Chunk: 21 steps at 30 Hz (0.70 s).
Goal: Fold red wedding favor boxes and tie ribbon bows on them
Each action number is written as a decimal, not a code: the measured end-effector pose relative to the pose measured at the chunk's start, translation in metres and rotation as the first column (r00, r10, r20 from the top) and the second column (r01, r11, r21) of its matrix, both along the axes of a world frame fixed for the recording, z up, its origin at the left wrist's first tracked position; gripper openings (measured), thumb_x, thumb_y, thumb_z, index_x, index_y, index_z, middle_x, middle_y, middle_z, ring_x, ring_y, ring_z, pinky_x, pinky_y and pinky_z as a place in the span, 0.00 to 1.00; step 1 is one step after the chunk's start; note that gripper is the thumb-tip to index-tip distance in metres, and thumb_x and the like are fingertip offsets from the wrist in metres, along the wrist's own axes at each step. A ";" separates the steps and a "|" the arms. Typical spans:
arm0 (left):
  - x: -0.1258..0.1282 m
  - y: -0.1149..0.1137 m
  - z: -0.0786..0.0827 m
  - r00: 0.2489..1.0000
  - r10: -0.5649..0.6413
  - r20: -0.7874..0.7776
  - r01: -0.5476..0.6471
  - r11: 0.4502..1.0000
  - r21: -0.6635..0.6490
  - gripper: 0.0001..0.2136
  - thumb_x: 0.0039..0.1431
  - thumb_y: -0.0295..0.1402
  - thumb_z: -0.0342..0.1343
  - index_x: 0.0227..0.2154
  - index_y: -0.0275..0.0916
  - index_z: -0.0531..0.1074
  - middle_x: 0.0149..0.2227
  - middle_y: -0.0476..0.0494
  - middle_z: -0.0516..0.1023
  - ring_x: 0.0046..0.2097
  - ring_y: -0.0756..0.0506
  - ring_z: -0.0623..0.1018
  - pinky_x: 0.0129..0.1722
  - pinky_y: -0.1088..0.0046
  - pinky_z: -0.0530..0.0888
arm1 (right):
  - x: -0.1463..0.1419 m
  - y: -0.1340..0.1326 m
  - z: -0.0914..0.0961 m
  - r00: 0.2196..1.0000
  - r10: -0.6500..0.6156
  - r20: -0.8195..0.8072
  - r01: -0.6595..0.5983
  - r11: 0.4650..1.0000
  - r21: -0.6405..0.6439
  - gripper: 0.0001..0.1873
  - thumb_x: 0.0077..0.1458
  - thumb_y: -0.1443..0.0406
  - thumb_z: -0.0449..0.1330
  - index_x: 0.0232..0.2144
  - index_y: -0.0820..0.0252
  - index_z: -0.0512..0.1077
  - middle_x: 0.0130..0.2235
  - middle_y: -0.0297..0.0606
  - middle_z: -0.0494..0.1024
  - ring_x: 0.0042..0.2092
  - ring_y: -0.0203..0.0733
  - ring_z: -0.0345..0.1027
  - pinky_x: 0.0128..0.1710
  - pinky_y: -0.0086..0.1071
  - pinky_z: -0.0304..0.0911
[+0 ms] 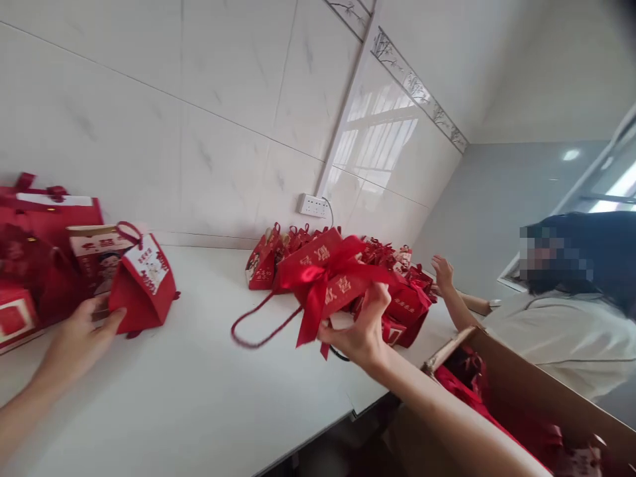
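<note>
My left hand (82,341) is closed on the lower left corner of a small red gift box (144,291) with a peaked top, a loop handle and a white printed flap. The box stands on the white table (209,397), with its far side hidden. In my right hand (360,328) is a red gift bag (322,271) with a satin ribbon bow and gold lettering. The bag is tilted above the table, and its cord handle hangs out to the left. Part of the bag's underside is covered by my fingers.
Larger red gift bags (50,218) stand at the left. Several red boxes (263,258) crowd the table along the wall. A cardboard carton (521,384) with red packages is at the lower right. Beyond it is a co-worker (561,331) with a raised hand. A power strip (314,205) is on the wall.
</note>
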<state>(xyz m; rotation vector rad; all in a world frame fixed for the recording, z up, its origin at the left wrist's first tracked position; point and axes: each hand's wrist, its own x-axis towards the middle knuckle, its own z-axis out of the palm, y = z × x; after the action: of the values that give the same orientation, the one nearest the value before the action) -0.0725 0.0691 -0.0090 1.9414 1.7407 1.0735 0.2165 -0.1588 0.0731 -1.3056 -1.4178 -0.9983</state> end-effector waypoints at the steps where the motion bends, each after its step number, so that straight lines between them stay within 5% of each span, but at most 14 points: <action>1: -0.002 0.006 -0.002 0.999 -0.008 0.032 0.011 0.997 -0.082 0.19 0.57 0.41 0.47 0.45 0.32 0.65 0.31 0.52 0.75 0.34 0.52 0.74 0.37 0.72 0.73 | -0.013 0.001 -0.009 0.999 0.033 0.017 -0.033 0.999 -0.001 0.48 0.35 0.57 0.66 0.54 0.59 0.44 0.43 0.44 0.59 0.43 0.49 0.61 0.42 0.48 0.64; 4: -0.007 0.011 -0.004 0.989 -0.053 0.137 0.076 0.984 -0.161 0.20 0.55 0.34 0.50 0.50 0.32 0.62 0.41 0.47 0.74 0.41 0.50 0.75 0.45 0.70 0.71 | -0.036 0.001 -0.024 0.996 0.088 0.030 -0.088 0.996 -0.006 0.47 0.37 0.57 0.66 0.54 0.60 0.46 0.43 0.46 0.62 0.44 0.52 0.63 0.39 0.47 0.65; 8: -0.008 0.003 -0.004 0.966 -0.152 0.208 0.176 0.979 -0.103 0.20 0.57 0.38 0.46 0.51 0.33 0.61 0.46 0.46 0.73 0.46 0.45 0.75 0.47 0.66 0.70 | -0.046 0.002 -0.026 0.992 0.123 0.031 -0.123 0.992 -0.007 0.45 0.37 0.60 0.67 0.53 0.60 0.48 0.41 0.46 0.64 0.43 0.53 0.66 0.36 0.45 0.67; 15: -0.005 0.005 -0.003 0.969 -0.056 0.240 0.091 0.986 -0.138 0.18 0.53 0.34 0.49 0.47 0.37 0.66 0.45 0.40 0.76 0.40 0.42 0.78 0.46 0.61 0.72 | -0.050 0.000 -0.022 0.979 0.186 0.082 -0.192 0.979 0.074 0.48 0.34 0.63 0.68 0.55 0.63 0.48 0.47 0.51 0.64 0.50 0.57 0.63 0.39 0.49 0.68; 21: -0.003 0.001 0.001 0.962 -0.048 0.267 0.086 0.987 -0.134 0.17 0.52 0.32 0.50 0.47 0.37 0.66 0.45 0.41 0.76 0.41 0.43 0.78 0.45 0.65 0.72 | -0.049 -0.004 -0.016 0.982 0.176 0.072 -0.181 0.982 0.062 0.44 0.36 0.63 0.67 0.52 0.59 0.50 0.45 0.48 0.66 0.44 0.51 0.67 0.29 0.37 0.68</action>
<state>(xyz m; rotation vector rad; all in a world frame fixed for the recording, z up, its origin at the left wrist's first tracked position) -0.0753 0.0705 -0.0083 1.6728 1.5516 1.0933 0.1675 -0.1632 0.0576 -1.0835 -1.5096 -0.9677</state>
